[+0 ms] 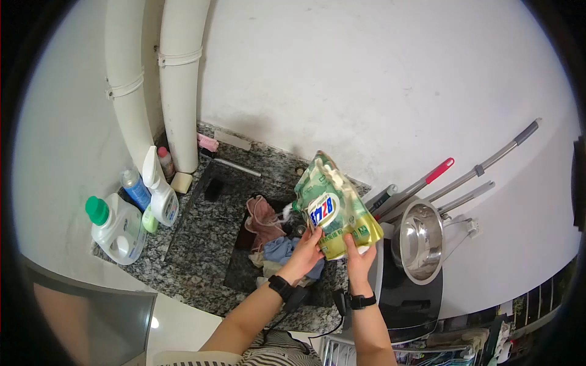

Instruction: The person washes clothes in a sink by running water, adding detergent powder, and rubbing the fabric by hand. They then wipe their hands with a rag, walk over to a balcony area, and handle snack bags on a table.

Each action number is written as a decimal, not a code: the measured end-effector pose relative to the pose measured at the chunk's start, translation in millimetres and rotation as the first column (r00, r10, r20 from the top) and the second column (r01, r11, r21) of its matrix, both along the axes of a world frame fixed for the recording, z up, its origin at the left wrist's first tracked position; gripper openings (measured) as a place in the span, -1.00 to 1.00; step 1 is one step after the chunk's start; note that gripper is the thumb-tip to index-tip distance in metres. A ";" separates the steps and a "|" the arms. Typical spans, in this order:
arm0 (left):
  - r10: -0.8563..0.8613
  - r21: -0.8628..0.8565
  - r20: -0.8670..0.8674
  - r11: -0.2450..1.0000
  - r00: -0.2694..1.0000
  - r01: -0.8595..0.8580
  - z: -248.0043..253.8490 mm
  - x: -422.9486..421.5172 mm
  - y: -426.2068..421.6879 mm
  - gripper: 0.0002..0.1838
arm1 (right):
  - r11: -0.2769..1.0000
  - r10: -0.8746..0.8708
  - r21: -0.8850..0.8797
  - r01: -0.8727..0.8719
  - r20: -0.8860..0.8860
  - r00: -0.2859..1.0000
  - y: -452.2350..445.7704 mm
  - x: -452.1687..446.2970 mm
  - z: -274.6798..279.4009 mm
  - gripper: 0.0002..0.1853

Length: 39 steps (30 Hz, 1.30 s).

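"Two hands are on one thing, is it correct?"

"Yes. The left grip (301, 255) and the right grip (360, 267) are both closed upon the bag (337, 210), near its bottom end, with thumbs on the front. What the fingers do behind it, I cannot tell."

"Where is the bag?"

"It is tilted in the air above the sink (238, 272), its small green spout (296, 207) turned to the left. Some white stuff (287, 212) comes out from this spout."

"How will such a bag handle, in your opinion?"

"I judge it soft, so it can fold where nobody supports it. Its weight I only guess: moderate, and the contents may slide toward the spout. Wet fingers could slip on the smooth skin. Therefore I would hold the two lower corners and not squeeze the middle."

"And around it?"

"Below, in the sink, lie a pink cloth (264, 218) and a blue cloth (281, 249). Farther left, on the counter (139, 274), stand a white bottle (119, 235) and a spray bottle (162, 202)."
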<state>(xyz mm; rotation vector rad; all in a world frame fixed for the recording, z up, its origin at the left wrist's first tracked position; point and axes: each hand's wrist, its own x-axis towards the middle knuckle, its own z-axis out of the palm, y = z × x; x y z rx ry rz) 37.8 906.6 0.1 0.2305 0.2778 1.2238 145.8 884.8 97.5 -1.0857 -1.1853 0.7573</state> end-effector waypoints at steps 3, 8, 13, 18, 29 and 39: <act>-0.050 -0.053 0.028 0.997 0.998 0.051 3.9 -1.6 4.3 -0.55 | 0.998 0.008 0.062 -0.009 0.014 1.000 6.3 -8.8 0.3 -0.60; -0.040 -0.093 0.009 0.995 0.999 0.040 2.7 -1.6 3.6 -0.57 | 0.999 -0.031 0.032 0.030 0.030 0.999 4.2 -12.7 -5.4 -0.60; -0.019 -0.091 -0.068 0.996 0.997 0.013 7.9 -7.2 -2.0 -0.56 | 0.999 -0.040 -0.011 0.040 0.026 0.999 -0.6 -7.9 -13.0 -0.60; -0.043 -0.091 -0.154 0.995 0.987 0.029 6.9 -5.8 -8.0 -0.57 | 0.994 -0.093 -0.069 0.087 -0.087 0.992 -15.2 1.0 -29.8 -0.59; -0.114 -0.099 -0.275 0.991 0.955 0.089 6.0 9.5 -30.3 -0.59 | 0.982 -0.117 -0.160 0.102 -0.088 0.989 -42.6 25.7 -31.1 -0.49; -0.279 -0.219 -0.108 0.943 0.954 0.251 -4.2 50.1 -70.7 -0.53 | 0.980 -0.129 -0.156 0.123 -0.035 0.991 -73.4 61.3 -25.5 -0.59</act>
